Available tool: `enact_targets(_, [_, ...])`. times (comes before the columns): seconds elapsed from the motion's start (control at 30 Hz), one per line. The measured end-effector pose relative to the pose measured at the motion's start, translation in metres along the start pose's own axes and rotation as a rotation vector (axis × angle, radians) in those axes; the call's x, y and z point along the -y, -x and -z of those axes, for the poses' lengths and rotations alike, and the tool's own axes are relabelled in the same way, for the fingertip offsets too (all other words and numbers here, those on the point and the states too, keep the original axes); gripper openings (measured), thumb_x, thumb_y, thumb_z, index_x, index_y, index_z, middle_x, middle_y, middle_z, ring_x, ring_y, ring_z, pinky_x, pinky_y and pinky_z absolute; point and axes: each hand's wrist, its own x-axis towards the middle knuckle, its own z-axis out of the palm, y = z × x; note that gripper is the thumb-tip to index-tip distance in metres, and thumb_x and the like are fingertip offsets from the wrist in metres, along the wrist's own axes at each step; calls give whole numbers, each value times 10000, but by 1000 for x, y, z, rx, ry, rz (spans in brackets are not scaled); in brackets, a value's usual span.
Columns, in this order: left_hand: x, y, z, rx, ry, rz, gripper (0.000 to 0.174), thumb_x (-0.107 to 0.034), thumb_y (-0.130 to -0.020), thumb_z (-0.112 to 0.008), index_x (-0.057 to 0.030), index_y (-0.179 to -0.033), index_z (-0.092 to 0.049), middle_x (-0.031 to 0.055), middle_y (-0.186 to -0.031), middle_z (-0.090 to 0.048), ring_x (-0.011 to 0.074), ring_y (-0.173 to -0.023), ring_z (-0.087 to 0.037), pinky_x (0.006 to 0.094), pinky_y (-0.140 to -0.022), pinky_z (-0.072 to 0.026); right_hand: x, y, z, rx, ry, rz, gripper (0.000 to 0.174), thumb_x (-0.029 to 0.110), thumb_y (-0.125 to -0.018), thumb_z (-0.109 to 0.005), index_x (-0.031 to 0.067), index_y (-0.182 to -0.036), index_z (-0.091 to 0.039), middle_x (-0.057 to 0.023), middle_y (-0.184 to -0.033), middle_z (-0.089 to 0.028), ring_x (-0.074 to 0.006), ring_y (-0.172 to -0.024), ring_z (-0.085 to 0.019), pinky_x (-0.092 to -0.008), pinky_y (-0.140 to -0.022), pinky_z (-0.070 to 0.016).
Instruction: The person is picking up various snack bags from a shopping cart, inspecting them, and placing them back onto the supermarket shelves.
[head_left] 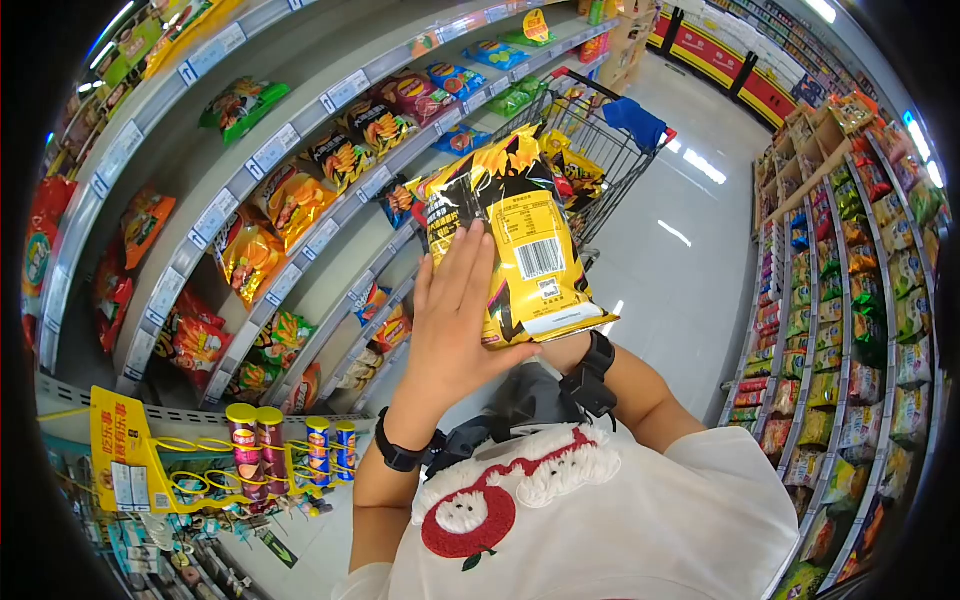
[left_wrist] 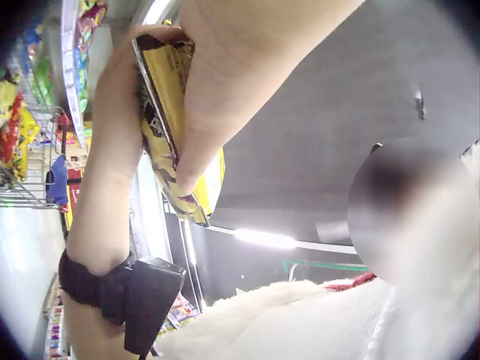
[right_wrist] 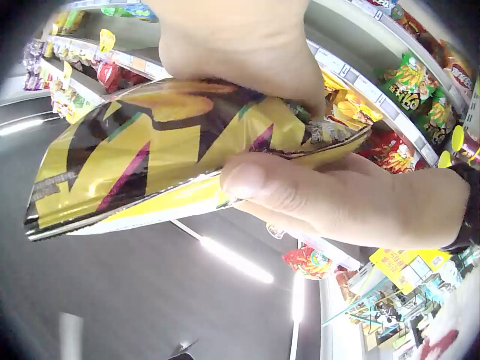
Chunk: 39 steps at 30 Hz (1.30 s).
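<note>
In the head view, we hold the yellow bag [head_left: 540,240] above the aisle floor [head_left: 680,260], between the left shelf unit [head_left: 310,60] and the right shelf unit [head_left: 875,290], its barcode face up. Our left hand [head_left: 455,300] is set against the bag's lower left portion: fingers extended flat along that face, thumb at the bottom seam. Our right forearm [head_left: 650,390] passes behind the lower edge. Beyond the bag is a wire cart [head_left: 632,160], with a blue cloth [head_left: 635,120] at its handle and yellow packets [head_left: 580,170] inside. Along the left shelf unit, snack bags [head_left: 290,205] lie behind the labelled front edges; at its near end, a yellow rack [head_left: 125,440] carries upright canisters [head_left: 245,450]. In the left wrist view, our left thumb presses near the bag's seam, and our right hand [left_wrist: 120,90] is at the far side of the bag, above a black wrist unit [left_wrist: 154,300]. In the right wrist view, the bag's printed face is against our right hand; its fingers are hidden, so we cannot tell how far open it is. The left thumb overlaps the bag's edge with fingers on the opposite side, forming a narrow pinch with the bag's thickness between them.
</note>
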Motion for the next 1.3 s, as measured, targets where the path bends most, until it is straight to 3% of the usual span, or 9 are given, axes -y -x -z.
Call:
enact_targets(0.53, [22,9,1,108,53,52,1110,-442,-545,-787,-39,-1391,-192,191,-1423,-241,340,-1326,-222,530,-1051,-147,9,-12,15,-71,-20,-44,465,412,-928,-387,48,-1213,-444,-106,-1095,-588,-191,-945,-602,-316,-816,-500])
enact_targets(0.63, [49,11,6,65,477,90,1086,-474,-599,-749,-35,-1400,-160,208,-1413,-255,339,-1302,-266,515,-1030,-214,29,-26,23,-193,59,-16,470,414,-927,-388,47,-1216,-439,-107,-1096,-587,-190,-942,-603,-313,-810,-502])
enact_targets(0.7, [67,17,3,71,637,84,1019,-499,-706,-676,-34,-1409,-104,190,-1385,-305,322,-1247,-347,451,-979,-321,37,-28,19,-497,324,48,472,415,-926,-389,47,-1219,-436,-108,-1096,-586,-189,-940,-604,-312,-806,-504])
enact_targets(0.73, [69,20,3,98,827,157,1005,-506,-727,-658,-35,-1410,-91,185,-1375,-318,315,-1238,-360,437,-969,-337,33,-31,4,-805,681,83,520,410,-915,-421,33,-1270,-374,-130,-1128,-566,-213,-1005,-577,-324,-848,-474])
enact_targets(0.8, [72,23,0,138,1130,294,969,-433,-760,-671,-48,-1412,-66,175,-1337,-355,293,-1211,-392,389,-955,-363,37,-37,-2,-959,1323,230,584,383,-896,-473,16,-1311,-289,-190,-1158,-538,-270,-1050,-552,-336,-892,-422])
enact_targets(0.93, [65,12,-17,44,1105,556,967,-131,-689,-754,-38,-1398,-104,167,-1319,-367,239,-1169,-429,328,-924,-402,49,-46,-14,-989,1982,291,668,391,-843,-559,-14,-1300,-286,-249,-1142,-527,-333,-1046,-546,-357,-902,-403])
enact_targets(1.03, [84,4,-44,-101,966,437,909,-86,-676,-756,-17,-1364,-167,147,-1295,-383,203,-1126,-462,309,-894,-429,58,-56,-20,-890,2035,273,675,391,-817,-591,-24,-1278,-325,-260,-1128,-527,-350,-1037,-548,-368,-893,-410])
enact_targets(1.17, [108,-24,-42,-299,1198,634,659,54,-709,-682,-6,-1262,-330,96,-1141,-520,165,-1016,-542,290,-853,-459,97,-60,-1,-716,1609,102,609,283,-820,-633,-22,-1272,-361,-157,-1137,-538,-269,-957,-568,-329,-853,-427])
enact_targets(1.3, [121,-56,-46,-419,1208,634,626,61,-730,-661,-1,-1258,-330,103,-1132,-528,170,-1003,-553,297,-850,-467,129,-74,14,-409,1541,20,719,182,-791,-675,4,-1350,-258,-129,-1263,-433,-202,-1137,-441,-301,-950,-358])
